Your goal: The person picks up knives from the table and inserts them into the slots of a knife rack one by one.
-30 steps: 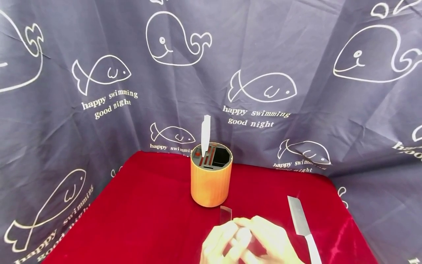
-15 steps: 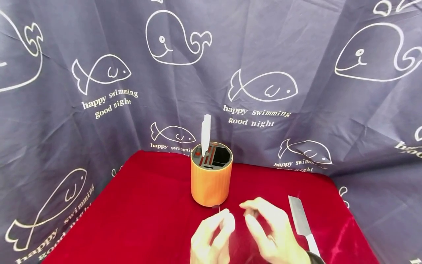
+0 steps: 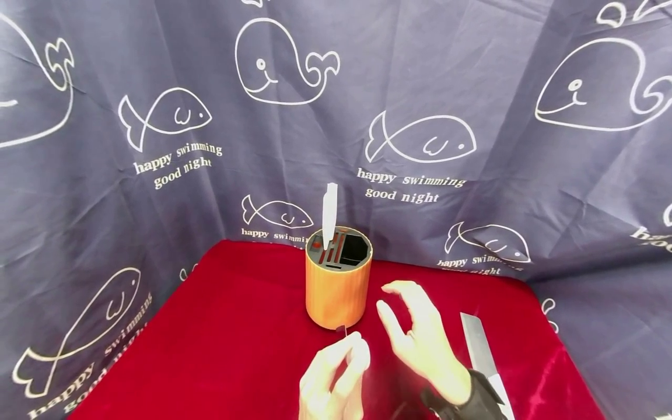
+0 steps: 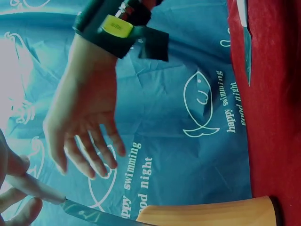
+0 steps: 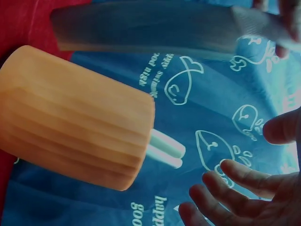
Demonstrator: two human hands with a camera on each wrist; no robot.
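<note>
My left hand [image 3: 335, 379] grips the white handle [image 4: 42, 190] of a knife, low in the middle of the head view. Its broad metal blade [image 5: 146, 28] points away from me toward the knife block [image 3: 336, 294]; from the head only a sliver shows. The block is an orange, ribbed cylinder with a dark slotted top. White handles [image 5: 164, 148] of two knives stick up from it in the right wrist view; from the head they overlap. Just right of the block, my right hand [image 3: 420, 338] hovers with fingers spread, holding nothing.
A second broad knife [image 3: 479, 344] with a white handle lies on the red cloth [image 3: 236, 350], right of my right hand. Behind the table hangs a grey-blue curtain [image 3: 294, 146] with whale and fish drawings. My right wrist wears a black band [image 3: 472, 396].
Both hands were together around the knife; then the right hand let go and moved away, rightward and forward toward the block's side. The left hand has shifted slightly left, still holding the knife.
</note>
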